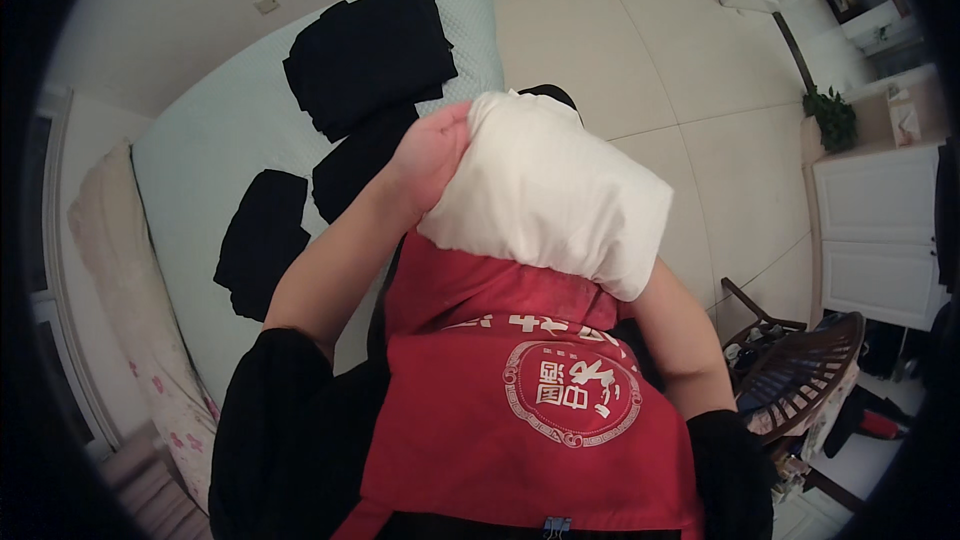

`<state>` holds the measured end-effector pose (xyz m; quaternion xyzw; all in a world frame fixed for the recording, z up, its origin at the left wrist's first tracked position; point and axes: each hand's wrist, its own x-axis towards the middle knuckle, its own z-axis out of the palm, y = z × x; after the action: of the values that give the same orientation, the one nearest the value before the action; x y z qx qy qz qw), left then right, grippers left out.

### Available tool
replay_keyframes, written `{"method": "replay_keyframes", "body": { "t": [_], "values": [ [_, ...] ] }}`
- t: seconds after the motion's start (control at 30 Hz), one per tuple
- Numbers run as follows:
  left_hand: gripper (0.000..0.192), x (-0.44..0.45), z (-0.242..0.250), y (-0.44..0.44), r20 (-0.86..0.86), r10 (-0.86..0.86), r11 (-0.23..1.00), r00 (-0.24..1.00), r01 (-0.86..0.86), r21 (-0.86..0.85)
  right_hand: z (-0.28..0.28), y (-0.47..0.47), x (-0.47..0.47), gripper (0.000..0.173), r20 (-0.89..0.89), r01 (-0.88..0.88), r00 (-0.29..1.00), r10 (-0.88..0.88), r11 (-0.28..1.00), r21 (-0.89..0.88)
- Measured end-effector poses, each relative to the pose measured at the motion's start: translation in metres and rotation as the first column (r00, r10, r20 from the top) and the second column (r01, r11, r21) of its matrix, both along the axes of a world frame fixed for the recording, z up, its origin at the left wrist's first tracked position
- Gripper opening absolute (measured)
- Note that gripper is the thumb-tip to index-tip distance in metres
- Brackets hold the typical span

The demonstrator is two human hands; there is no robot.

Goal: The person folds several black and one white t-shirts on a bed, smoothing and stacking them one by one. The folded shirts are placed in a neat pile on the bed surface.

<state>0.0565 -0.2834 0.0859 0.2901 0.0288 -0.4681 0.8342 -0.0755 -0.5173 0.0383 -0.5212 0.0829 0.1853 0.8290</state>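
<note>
A folded white cloth (555,187), perhaps a garment, is held up in front of my red apron (480,427). My left hand (439,154) grips its left edge, fingers curling behind the fabric. On the other side my right forearm runs up behind the cloth, which hides the right hand. Left of the cloth, a pile of folded black garments (367,52) lies on the far part of a bed (180,157) with a pale green quilted cover. A second black folded piece (360,157) lies just below that pile, and a third (262,240) sits nearer to me.
Tiled floor (637,52) stretches to the right of the bed. A dark wooden chair (802,375) loaded with items stands at the right, below a white cabinet (877,232) and a green plant (829,118). Floral fabric (157,382) hangs along the bed's left side.
</note>
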Motion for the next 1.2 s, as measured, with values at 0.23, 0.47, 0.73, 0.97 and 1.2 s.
{"method": "replay_keyframes", "body": {
  "t": [0.23,0.47,0.73,0.97,1.2],
  "values": [
    [0.06,-0.005,-0.028,0.001,0.091,-0.266,0.96,0.96,0.256,0.109,0.025,-0.023,0.0,0.047,0.031,0.168,0.985,-0.171,0.982,0.086],
    [0.052,-0.022,0.011,0.0,0.197,-0.073,0.954,0.978,0.011,0.3,0.026,-0.023,0.021,0.045,-0.003,0.066,0.998,-0.067,0.982,0.179],
    [0.049,-0.014,-0.081,0.045,0.22,-0.119,0.67,0.968,-0.085,0.738,-0.046,-0.061,0.059,0.046,-0.512,0.299,0.803,-0.303,0.95,-0.094],
    [0.057,-0.024,-0.026,0.01,0.77,-0.637,0.474,-0.047,-0.811,0.343,0.034,-0.006,0.038,0.054,0.61,0.588,0.782,0.129,0.177,-0.79],
    [0.066,-0.004,-0.091,-0.021,0.584,-0.758,0.373,0.29,-0.542,0.753,-0.07,-0.011,0.079,0.054,0.35,0.333,0.897,0.269,0.105,-0.937]
  ]
}}
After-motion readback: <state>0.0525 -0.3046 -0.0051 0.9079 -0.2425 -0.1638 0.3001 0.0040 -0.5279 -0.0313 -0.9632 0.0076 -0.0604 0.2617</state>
